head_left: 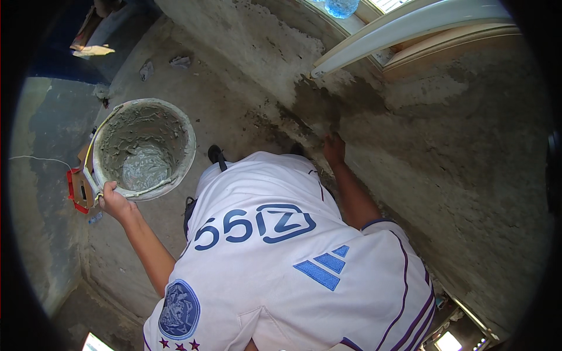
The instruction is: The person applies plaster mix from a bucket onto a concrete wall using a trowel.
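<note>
My left hand (116, 202) is closed on the wire handle of a bucket (188, 137), at the near side of its rim. The bucket's mouth faces up toward me. Wet grey mortar (146, 167) lies in the bottom, and more is smeared over the inner wall. My right hand (334, 148) is a fist close against the rough wall (433, 152) on the right. Something dark and thin seems to be in it, but its shape blends into a dark damp patch (336, 96) on the wall, so I cannot make it out.
A white curved frame piece (410, 32) juts from the window opening at the upper right. A red and brown cardboard box (79, 187) stands left of the bucket. Crumpled scraps (180, 61) lie on the concrete floor (222, 99). A thin white cord (41, 158) runs at the left.
</note>
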Demonstrator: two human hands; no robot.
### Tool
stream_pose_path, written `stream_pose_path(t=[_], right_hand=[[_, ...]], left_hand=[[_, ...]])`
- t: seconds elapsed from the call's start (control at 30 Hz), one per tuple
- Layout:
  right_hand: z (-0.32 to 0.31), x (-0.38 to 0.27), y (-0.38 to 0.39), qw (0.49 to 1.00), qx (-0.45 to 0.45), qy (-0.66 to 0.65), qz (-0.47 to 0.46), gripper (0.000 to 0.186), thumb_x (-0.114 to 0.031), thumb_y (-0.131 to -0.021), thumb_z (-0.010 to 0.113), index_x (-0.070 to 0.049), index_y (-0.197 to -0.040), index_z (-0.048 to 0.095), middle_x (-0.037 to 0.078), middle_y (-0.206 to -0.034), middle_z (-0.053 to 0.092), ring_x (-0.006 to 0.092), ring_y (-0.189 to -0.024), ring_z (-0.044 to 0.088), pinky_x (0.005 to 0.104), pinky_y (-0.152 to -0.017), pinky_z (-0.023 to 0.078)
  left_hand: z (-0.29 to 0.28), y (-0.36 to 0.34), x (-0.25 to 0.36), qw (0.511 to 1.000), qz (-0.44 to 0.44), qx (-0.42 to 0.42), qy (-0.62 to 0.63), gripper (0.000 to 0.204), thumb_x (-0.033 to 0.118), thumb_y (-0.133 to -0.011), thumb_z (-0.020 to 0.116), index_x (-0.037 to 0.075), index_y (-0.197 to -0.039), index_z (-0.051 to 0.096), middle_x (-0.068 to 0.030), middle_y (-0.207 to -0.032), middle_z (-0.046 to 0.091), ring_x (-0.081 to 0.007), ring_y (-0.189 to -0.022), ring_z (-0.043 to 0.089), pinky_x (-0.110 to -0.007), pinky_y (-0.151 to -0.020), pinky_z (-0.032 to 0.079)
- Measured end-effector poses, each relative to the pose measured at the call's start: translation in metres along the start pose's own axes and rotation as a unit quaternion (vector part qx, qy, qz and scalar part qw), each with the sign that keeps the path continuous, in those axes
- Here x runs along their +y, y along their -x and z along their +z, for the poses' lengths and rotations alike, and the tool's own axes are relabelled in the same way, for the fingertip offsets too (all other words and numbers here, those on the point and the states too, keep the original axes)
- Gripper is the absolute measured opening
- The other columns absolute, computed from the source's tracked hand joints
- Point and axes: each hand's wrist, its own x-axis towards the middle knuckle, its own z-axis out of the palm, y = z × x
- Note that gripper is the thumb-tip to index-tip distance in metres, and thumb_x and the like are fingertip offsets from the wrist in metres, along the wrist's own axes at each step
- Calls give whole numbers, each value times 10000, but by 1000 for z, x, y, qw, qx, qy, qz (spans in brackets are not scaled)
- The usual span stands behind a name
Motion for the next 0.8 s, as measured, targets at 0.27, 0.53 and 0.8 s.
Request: stream_pose_path(t=[0.27,0.53,0.8], right_hand=[[6,2,-20,990,-111,87,-19,400,-343,-808,525,14,-982,580,253,-931,594,402,-924,549,448,-787,430],[14,-1,-31,989,-61,129,-30,411,-389,-808,510,-3,-934,577,237,-885,605,408,-864,571,466,-742,455],[-19,-28,-27,991,-18,95,-91,381,-360,-811,533,-14,-965,576,232,-870,608,407,-840,573,464,-725,456]], left_hand=[[0,-5,-5,1000,-8,-10,7,342,26,-548,549,-133,-850,531,-153,-877,552,-253,-776,563,-338,-710,461],[-1,-1,-1,1000,-3,-14,-13,310,35,-558,556,-113,-829,531,-139,-870,552,-243,-769,559,-331,-712,457],[-3,-4,-4,1000,-5,-6,-9,333,35,-563,558,-122,-856,536,-141,-895,560,-240,-792,558,-325,-741,446]])
